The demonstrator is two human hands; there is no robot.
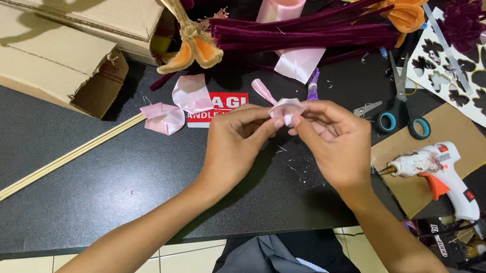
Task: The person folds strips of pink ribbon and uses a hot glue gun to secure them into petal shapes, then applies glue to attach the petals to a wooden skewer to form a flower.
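A black table top (76, 174) over pale floor tiles carries craft clutter. Taking the scissors (402, 113) with blue handles as landmark: far to their left lie an open cardboard box (45, 55) and a bundle of thin wooden skewers (68, 156), slanting up to the right, with folded pink ribbon pieces (175, 107) at their upper end.

Closer to the scissors, on their left, the left hand (238, 143) pinches a small folded pink ribbon piece (286, 110) between thumb and forefinger. The right hand (331, 135), just left of the scissors, meets it, fingertips closed on the same piece. The fold is held above the table, between both hands.

It looks like a petal fold being pressed. To do it well, keep the edges matched and the pinch near the base, so the satin does not slip open.

The piece's long axis runs roughly left to right, the folded bulge upward, away from the person; its exact point is hidden by fingers.

Behind the scissors lie dark red fuzzy stems (304, 29); to their lower right, a white glue gun (436, 172) rests on cardboard.
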